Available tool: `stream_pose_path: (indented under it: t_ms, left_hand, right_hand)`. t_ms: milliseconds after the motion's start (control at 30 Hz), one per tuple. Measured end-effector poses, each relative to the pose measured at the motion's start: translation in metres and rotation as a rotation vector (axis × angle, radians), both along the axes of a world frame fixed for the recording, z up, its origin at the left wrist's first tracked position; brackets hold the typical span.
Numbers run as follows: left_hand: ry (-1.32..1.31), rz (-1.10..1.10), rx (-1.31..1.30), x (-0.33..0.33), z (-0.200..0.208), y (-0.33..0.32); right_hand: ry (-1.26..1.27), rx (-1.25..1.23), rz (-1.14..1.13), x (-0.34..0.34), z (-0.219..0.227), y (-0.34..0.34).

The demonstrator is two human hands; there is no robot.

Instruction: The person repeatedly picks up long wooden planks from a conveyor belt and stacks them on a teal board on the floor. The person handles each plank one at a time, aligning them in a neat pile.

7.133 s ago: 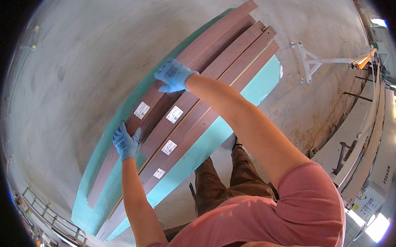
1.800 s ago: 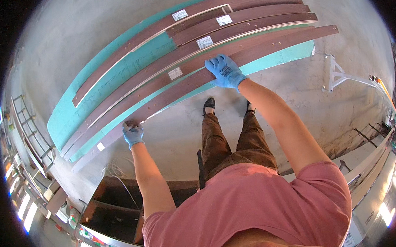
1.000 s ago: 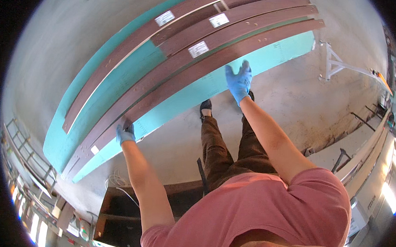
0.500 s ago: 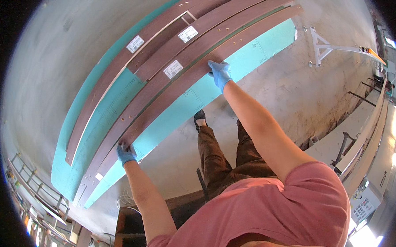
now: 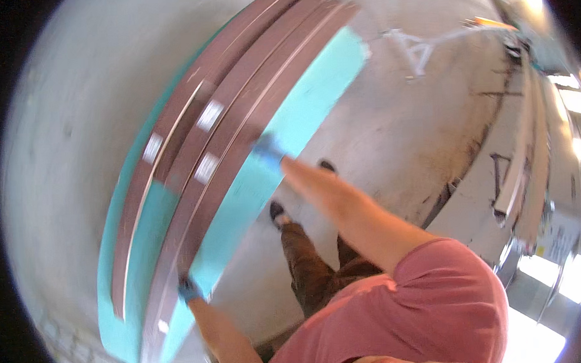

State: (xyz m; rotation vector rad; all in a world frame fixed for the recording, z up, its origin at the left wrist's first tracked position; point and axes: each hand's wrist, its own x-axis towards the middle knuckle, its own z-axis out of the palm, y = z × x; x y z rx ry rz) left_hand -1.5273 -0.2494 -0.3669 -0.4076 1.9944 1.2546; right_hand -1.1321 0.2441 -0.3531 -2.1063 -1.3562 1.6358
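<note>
Long, curved brown boards lie side by side on turquoise sheets. At the near edge of the closest brown board point(image 5: 238, 164), my left hand point(image 5: 189, 290) grips toward its lower end. My right hand point(image 5: 267, 148) holds the same edge farther up. Both hands wear blue gloves and look closed on the board, though motion blurs the fingers. The near turquoise sheet point(image 5: 239, 197) shows beyond that edge. White labels, including one on the middle board point(image 5: 185, 144), are stuck to the boards. On the far board point(image 5: 148, 123), a pale strip runs along the inner edge.
A white metal bracket point(image 5: 421, 52) with an orange end stands at the upper right. Long pale planks point(image 5: 521, 145) and a light panel lie along the right side. A rail-like frame point(image 5: 84, 353) is at the lower left. My feet stand on the grey floor point(image 5: 392, 138).
The view has turned, so the boards look steeper and farther left. Both hands stay at the near board's edge. The gap between the two nearer boards looks narrower, though the picture is blurred.
</note>
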Motion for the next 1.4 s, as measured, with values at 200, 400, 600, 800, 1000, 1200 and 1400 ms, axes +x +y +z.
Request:
stream_pose_path:
  t_ms: [200,400,600,800,1000,1200,1400]
  left_hand:
    - [0.042,0.419,-0.479,0.066,0.04,0.023]
    - [-0.024,0.066,-0.355,0.169,0.066,0.104]
    - [-0.333,-0.37,-0.25,0.258,0.099,0.188]
    - [-0.115,-0.682,-0.199,0.375,0.122,0.263]
    - [-0.257,-1.018,-0.295,0.538,0.172,0.288]
    - [-0.17,-1.272,-0.312,0.738,0.185,0.287]
    - [-0.061,-1.496,-0.364,0.844,0.205,0.301]
  right_hand:
    - [-0.118,0.025,0.317,0.063,0.104,-0.076]
    - [-0.257,-0.229,0.363,0.252,0.159,-0.169]
    - [-0.334,-0.098,-0.158,0.424,0.268,-0.227]
    - [-0.782,0.542,-0.667,0.673,0.312,-0.272]
    - [-1.489,0.855,-0.718,0.983,0.385,-0.36]
    - [-1.686,0.154,-0.472,1.219,0.42,-0.394]
    - [-1.61,-0.105,-0.38,1.35,0.4,-0.394]
